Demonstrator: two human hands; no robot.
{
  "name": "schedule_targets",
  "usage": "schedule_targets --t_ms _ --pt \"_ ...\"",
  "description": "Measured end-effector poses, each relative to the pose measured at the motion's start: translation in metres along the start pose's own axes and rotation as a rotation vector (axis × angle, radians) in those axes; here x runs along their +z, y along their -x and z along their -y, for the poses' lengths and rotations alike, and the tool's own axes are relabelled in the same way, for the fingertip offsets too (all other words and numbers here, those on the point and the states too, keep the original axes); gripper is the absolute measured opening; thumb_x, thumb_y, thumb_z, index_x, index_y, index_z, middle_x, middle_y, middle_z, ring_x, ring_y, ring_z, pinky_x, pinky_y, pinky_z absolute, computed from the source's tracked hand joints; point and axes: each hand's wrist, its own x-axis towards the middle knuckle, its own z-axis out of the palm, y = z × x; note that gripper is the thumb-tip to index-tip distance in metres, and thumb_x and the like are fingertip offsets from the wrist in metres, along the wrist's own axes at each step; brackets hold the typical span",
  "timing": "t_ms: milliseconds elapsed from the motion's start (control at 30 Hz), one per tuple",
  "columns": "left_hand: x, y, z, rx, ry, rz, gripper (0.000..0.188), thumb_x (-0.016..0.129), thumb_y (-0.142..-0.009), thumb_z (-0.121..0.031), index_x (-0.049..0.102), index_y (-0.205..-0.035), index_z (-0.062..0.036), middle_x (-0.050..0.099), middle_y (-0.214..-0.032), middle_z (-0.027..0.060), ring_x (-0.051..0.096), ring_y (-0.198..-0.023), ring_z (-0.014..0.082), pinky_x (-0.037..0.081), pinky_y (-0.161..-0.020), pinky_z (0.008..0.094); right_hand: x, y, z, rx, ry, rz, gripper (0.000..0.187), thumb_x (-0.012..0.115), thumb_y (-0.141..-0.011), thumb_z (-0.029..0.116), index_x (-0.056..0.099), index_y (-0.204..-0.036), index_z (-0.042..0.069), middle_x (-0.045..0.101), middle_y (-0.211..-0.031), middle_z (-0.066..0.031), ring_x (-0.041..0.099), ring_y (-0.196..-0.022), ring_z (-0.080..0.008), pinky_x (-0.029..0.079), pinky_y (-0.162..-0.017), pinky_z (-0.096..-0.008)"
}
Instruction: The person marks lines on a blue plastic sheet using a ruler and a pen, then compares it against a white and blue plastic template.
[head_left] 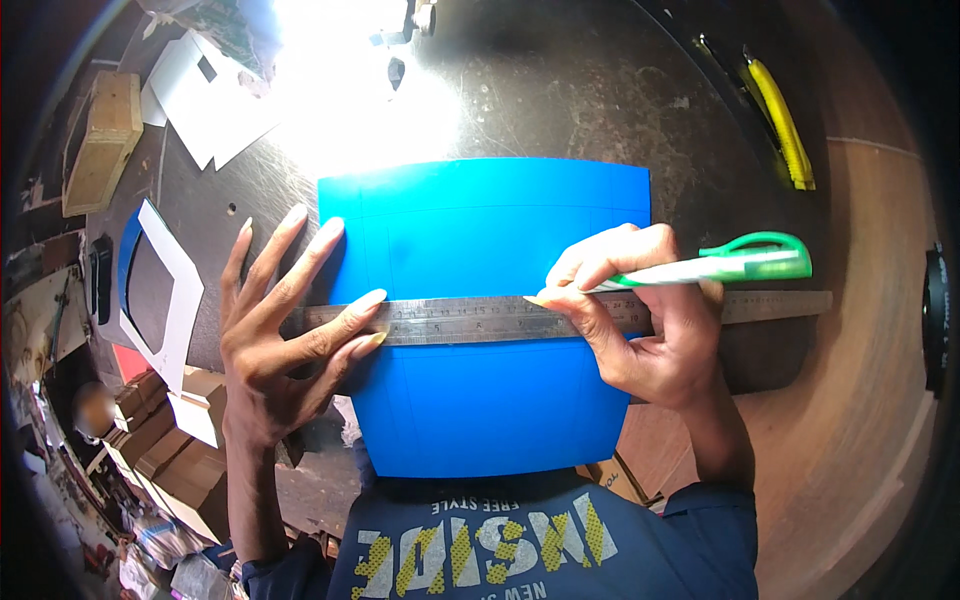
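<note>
A blue sheet (470, 240) with faint thin lines along its edges lies before me, its near edge at my shirt. Across its middle runs a steel ruler (455, 322), extending past the sheet's right edge. My left hand (290, 320) is spread open, with thumb and a finger pressing on the ruler's left part and other fingertips at the sheet's left edge. In my right hand (660, 315) is a white pen with a green clip (745, 262), held slantwise with its clip end to the right. That hand rests over the ruler; the pen's tip is hidden by the fingers.
A yellow cutter knife (780, 120) lies at the far right of the dark table (560, 90). White sheets (215, 110), a wooden block (105, 140) and a white cut-out frame (180, 290) are on the left. Cardboard boxes (175, 455) stand lower left. A bright lamp glares at the back.
</note>
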Motion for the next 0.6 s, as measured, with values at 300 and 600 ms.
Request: schedule_targets --t_ms 300,600 --pt "-0.003 -0.005 0.006 0.061 0.078 0.067 0.037 0.084 -0.077 -0.050 0.080 -0.111 -0.0367 0.059 -0.150 0.0075 0.042 -0.149 0.0324 0.017 -0.127 0.0597 -0.011 0.004 -0.003 0.074 -0.278 -0.168 0.024 0.072 -0.093 0.000 0.054 -0.108 0.003 0.068 -0.095 -0.0138 0.071 -0.087 -0.0218 0.060 -0.076 -0.0346" --pt "-0.021 -0.001 0.004 0.035 0.044 0.153 0.126 0.078 -0.062 -0.081 0.034 -0.161 -0.0169 0.052 -0.155 0.0071 0.032 -0.154 0.0323 0.006 -0.128 0.0634 -0.099 0.040 0.024 0.217 0.622 0.113 0.040 0.086 -0.079 0.014 0.068 -0.113 0.003 0.065 -0.108 -0.0115 0.063 -0.095 -0.0267 0.050 -0.086 -0.0381"
